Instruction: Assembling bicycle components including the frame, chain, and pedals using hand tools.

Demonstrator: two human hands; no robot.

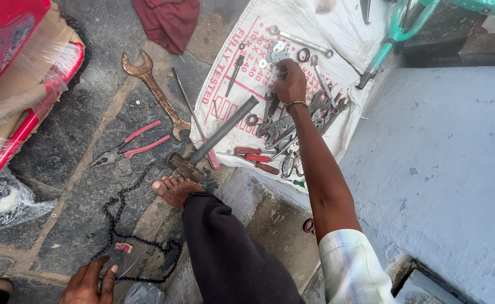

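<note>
My right hand reaches out over a white printed sack spread on the ground. Its fingers curl down among small metal rings and a heap of spanners; the back of the hand hides whether it grips one. My left hand rests on the stone floor at the bottom left, fingers apart and holding nothing. It lies beside a black bicycle chain and a thin metal rod. My bare foot stands next to a hammer with a metal pipe handle.
A large rusty wrench, red-handled pliers and red-handled screwdrivers lie around. A maroon cloth is at the top, a plastic-wrapped red box at the left. A blue concrete step and a teal bicycle frame are at the right.
</note>
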